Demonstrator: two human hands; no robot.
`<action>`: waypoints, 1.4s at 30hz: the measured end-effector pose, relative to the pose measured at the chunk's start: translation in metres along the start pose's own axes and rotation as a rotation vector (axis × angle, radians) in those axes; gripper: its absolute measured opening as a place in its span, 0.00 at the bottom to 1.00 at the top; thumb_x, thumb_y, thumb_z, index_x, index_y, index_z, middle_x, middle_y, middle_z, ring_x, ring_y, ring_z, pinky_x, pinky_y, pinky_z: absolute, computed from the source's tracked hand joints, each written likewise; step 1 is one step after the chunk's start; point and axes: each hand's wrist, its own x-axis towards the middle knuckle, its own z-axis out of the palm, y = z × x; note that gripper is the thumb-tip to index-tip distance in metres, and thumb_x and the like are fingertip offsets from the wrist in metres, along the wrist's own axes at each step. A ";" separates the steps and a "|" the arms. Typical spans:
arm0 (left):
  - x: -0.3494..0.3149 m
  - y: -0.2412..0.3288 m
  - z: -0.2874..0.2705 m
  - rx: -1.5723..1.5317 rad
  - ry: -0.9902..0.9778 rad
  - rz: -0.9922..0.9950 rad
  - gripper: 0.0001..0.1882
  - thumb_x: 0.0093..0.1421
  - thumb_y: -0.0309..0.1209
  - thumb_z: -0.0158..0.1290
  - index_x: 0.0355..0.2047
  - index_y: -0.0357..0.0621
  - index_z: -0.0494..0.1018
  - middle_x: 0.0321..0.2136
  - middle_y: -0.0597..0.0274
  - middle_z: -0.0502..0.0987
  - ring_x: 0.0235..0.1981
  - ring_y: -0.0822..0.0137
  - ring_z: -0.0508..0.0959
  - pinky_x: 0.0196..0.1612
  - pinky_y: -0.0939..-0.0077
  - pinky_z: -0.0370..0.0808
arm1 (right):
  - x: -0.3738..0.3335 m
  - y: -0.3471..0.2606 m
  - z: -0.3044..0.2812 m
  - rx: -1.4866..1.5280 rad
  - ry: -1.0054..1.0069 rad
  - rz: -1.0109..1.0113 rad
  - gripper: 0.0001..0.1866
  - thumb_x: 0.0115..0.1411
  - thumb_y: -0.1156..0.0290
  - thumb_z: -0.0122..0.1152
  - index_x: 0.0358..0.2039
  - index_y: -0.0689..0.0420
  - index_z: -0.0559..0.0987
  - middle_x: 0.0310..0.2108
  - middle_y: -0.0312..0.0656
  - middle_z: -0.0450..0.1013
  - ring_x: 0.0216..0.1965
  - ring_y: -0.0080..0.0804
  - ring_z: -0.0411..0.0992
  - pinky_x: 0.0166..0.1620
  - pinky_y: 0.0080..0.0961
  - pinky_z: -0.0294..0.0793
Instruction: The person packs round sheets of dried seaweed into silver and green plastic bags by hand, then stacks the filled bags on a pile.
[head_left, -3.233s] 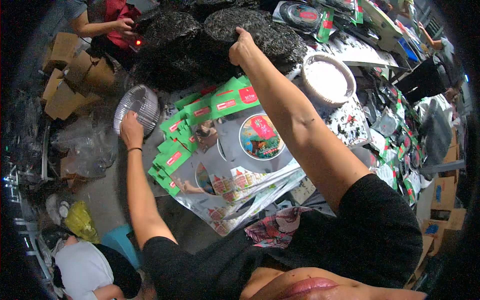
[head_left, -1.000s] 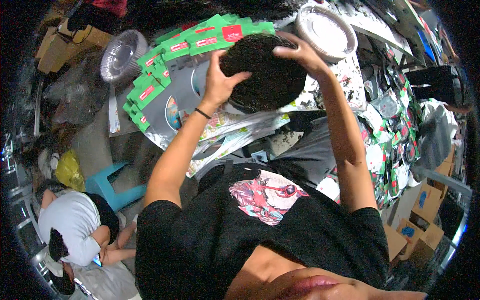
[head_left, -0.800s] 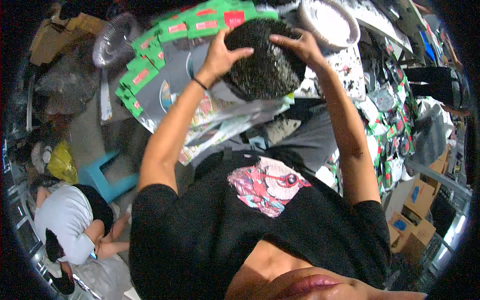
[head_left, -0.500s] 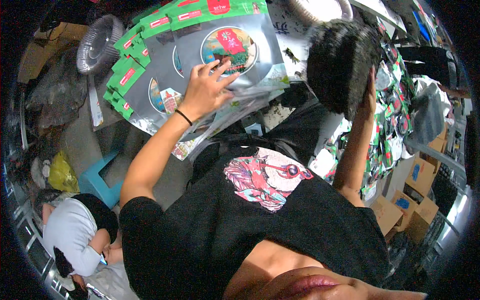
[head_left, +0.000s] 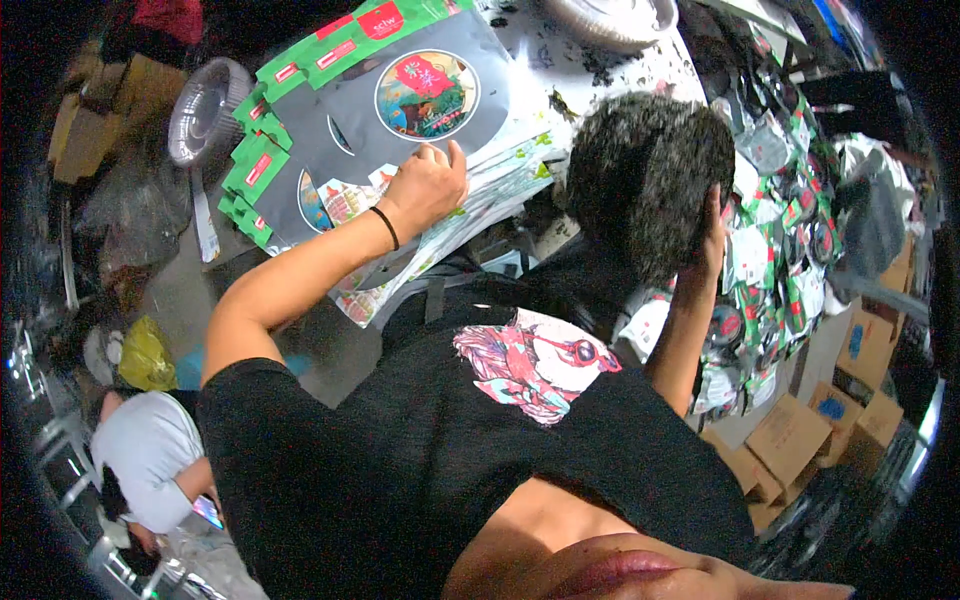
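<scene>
A fanned stack of flat, grey, see-through pouches [head_left: 345, 105] with green and red top bands lies before me on the left. My left hand [head_left: 428, 188] is at the near edge of the top pouch, its fingers curled in and closed on that edge. A thick round wad of dark dried seaweed [head_left: 640, 175] stands on edge to the right of the pouches. My right hand [head_left: 712, 240] grips it from its right side. Most of that hand's fingers are hidden behind the seaweed.
Clear plastic round trays sit at the far left [head_left: 210, 112] and far middle [head_left: 615, 20]. Dark crumbs dot the white table [head_left: 550, 60]. Many filled pouches [head_left: 770, 250] pile up at right, beside cardboard boxes [head_left: 790, 440]. A person [head_left: 150, 460] sits bent over at lower left.
My left hand's spread fingers have curled in at the pouch edge. My right hand has brought the seaweed a little left and nearer me. The view has shifted slightly.
</scene>
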 end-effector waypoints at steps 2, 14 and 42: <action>-0.005 -0.001 0.000 0.070 0.027 0.081 0.22 0.60 0.32 0.49 0.50 0.26 0.75 0.28 0.48 0.79 0.31 0.57 0.79 0.29 0.75 0.78 | 0.001 0.015 -0.018 0.089 -0.046 0.016 0.26 0.70 0.52 0.56 0.49 0.66 0.79 0.42 0.44 0.80 0.39 0.31 0.79 0.43 0.28 0.79; 0.005 -0.044 0.022 -1.211 0.201 -0.772 0.17 0.45 0.35 0.73 0.16 0.40 0.74 0.19 0.63 0.77 0.20 0.70 0.74 0.25 0.72 0.66 | -0.018 0.012 -0.015 0.124 -0.063 0.111 0.29 0.67 0.48 0.59 0.52 0.64 0.77 0.43 0.43 0.79 0.39 0.33 0.79 0.44 0.30 0.79; 0.049 -0.046 0.015 -1.291 0.406 -0.725 0.12 0.63 0.37 0.59 0.30 0.41 0.73 0.22 0.59 0.74 0.24 0.61 0.74 0.28 0.66 0.68 | 0.008 0.029 0.204 -0.843 -0.508 -0.310 0.75 0.34 0.48 0.87 0.74 0.58 0.46 0.35 0.51 0.78 0.37 0.36 0.78 0.42 0.31 0.77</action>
